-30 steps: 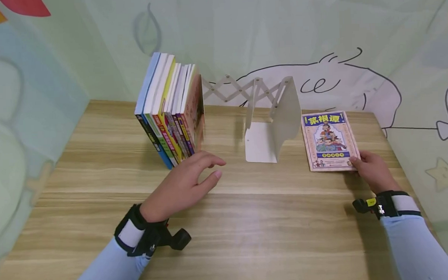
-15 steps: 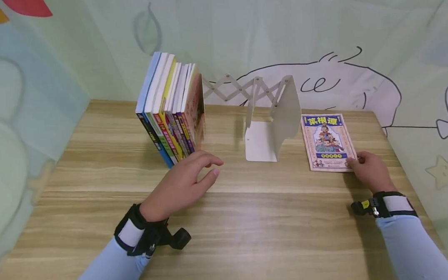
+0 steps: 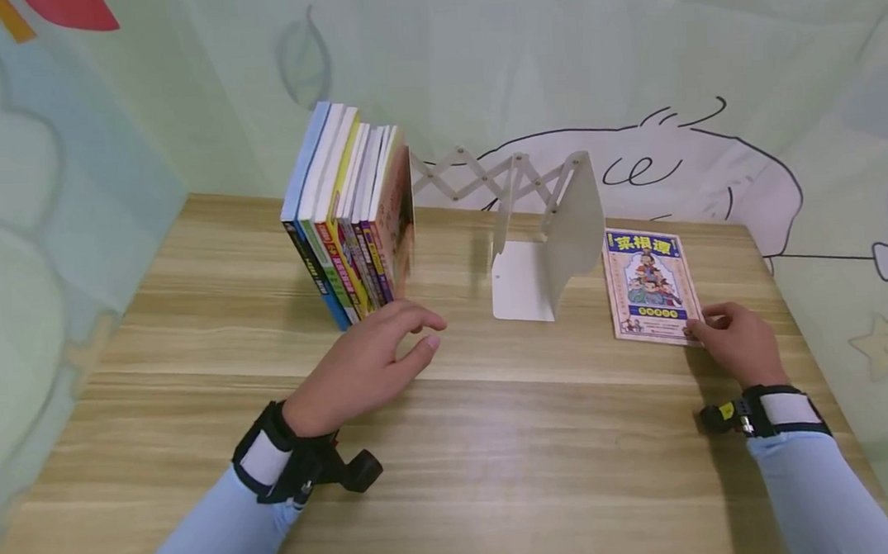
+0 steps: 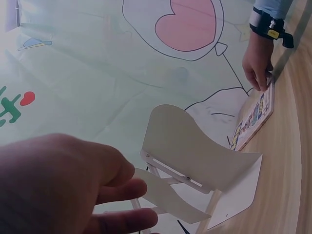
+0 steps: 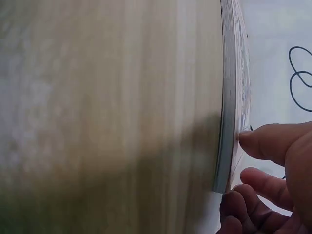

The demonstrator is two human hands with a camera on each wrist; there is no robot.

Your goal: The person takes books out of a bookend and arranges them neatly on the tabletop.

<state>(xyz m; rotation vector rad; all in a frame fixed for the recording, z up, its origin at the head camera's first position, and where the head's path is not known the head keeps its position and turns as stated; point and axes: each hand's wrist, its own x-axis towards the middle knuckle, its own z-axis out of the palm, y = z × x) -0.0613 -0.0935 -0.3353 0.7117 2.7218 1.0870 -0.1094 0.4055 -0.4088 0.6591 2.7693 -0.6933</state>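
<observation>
A thin pink comic-style book [image 3: 651,289] with a blue title band lies cover up at the table's right. My right hand [image 3: 740,342] holds its near right corner, thumb [image 5: 265,141] on the cover and other fingers by the edge; what lies under the corner is hidden. My left hand [image 3: 369,363] holds nothing, its fingers loosely bent, just in front of a row of several upright books [image 3: 352,215]. Between the row and the pink book stands a white metal bookend [image 3: 571,222], seen close beyond my left hand [image 4: 63,180] in the left wrist view.
A folding lattice [image 3: 477,176] runs from the row of books to the bookend's plates. The wooden table [image 3: 511,456] ends at a cartoon-printed cloth wall [image 3: 524,59] behind and at both sides.
The pink book's right side has come down slightly toward the table, with my right hand shifting a little left. My left hand stays put; the head view has turned slightly.
</observation>
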